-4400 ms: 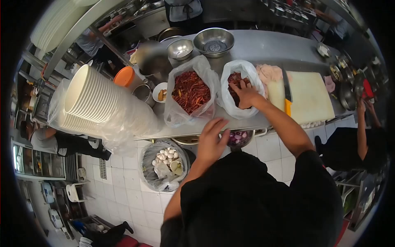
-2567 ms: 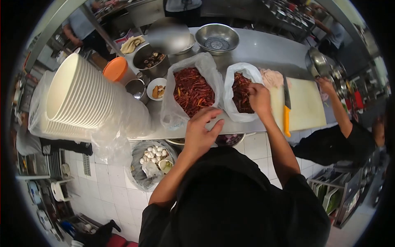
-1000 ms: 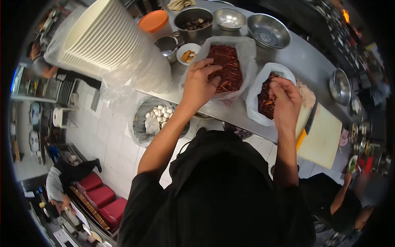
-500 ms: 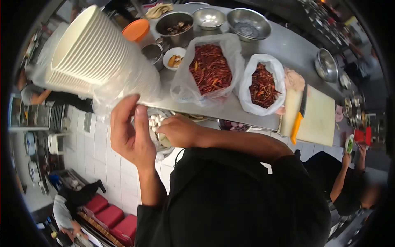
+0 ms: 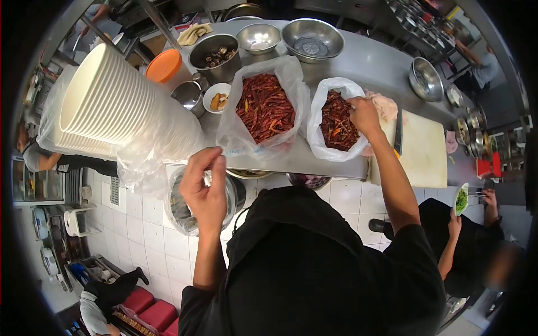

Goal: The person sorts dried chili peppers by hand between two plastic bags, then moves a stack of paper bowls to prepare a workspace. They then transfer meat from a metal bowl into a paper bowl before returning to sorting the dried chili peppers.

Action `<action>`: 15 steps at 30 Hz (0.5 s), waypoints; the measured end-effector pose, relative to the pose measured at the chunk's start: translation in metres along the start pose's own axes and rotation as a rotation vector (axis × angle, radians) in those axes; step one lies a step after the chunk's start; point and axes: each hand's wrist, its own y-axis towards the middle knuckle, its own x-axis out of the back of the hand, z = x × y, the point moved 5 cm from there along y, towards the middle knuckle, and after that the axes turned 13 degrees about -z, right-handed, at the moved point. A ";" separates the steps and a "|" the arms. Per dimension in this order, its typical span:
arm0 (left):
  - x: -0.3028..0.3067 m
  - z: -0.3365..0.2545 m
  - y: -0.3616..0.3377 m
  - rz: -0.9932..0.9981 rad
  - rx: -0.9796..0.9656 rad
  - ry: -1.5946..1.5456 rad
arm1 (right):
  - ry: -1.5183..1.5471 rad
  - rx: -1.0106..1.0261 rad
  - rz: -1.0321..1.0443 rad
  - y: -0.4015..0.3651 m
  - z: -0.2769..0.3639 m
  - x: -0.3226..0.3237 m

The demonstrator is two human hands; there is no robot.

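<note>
My right hand (image 5: 364, 116) reaches over the smaller white plastic bag, its curled fingers down on the dark dried chilies (image 5: 338, 120) at the bag's right side. The fingertips are partly hidden, so what exactly they pinch is hard to see. My left hand (image 5: 206, 187) is raised in front of the counter edge, thumb and fingers drawn together; any small thing between them cannot be made out. Below it stands a bin lined with clear plastic (image 5: 180, 208). A larger clear bag of red dried chilies (image 5: 265, 109) sits left of the smaller bag.
Stacked paper tubs (image 5: 106, 106) in plastic fill the counter's left. Behind are a pot of mushrooms (image 5: 214, 57), a small white bowl (image 5: 217, 98) and steel bowls (image 5: 312, 39). A knife (image 5: 398, 131) lies on the cutting board (image 5: 423, 148). A co-worker (image 5: 448, 246) holds greens at right.
My right hand has moved from beside my left hand, above the bin, rightward to the smaller chili bag. My left hand stays raised, its thumb and fingers closer together. The view has shifted slightly.
</note>
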 end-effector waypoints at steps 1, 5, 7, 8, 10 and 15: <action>-0.011 -0.005 0.000 0.037 -0.031 -0.013 | 0.007 0.009 0.012 -0.001 -0.003 -0.006; -0.044 -0.017 -0.003 0.112 -0.106 -0.057 | 0.003 -0.054 0.097 -0.002 -0.009 -0.018; -0.054 -0.020 -0.005 0.146 -0.079 -0.054 | 0.046 -0.076 0.070 -0.001 -0.014 -0.016; -0.058 -0.021 -0.006 0.162 -0.063 -0.051 | 0.072 -0.097 0.063 -0.001 -0.018 -0.016; -0.065 -0.021 -0.006 0.174 -0.051 -0.063 | 0.108 -0.121 0.072 -0.001 -0.017 -0.014; -0.080 -0.024 -0.005 0.203 -0.055 -0.077 | 0.001 -0.073 0.100 -0.003 -0.016 -0.022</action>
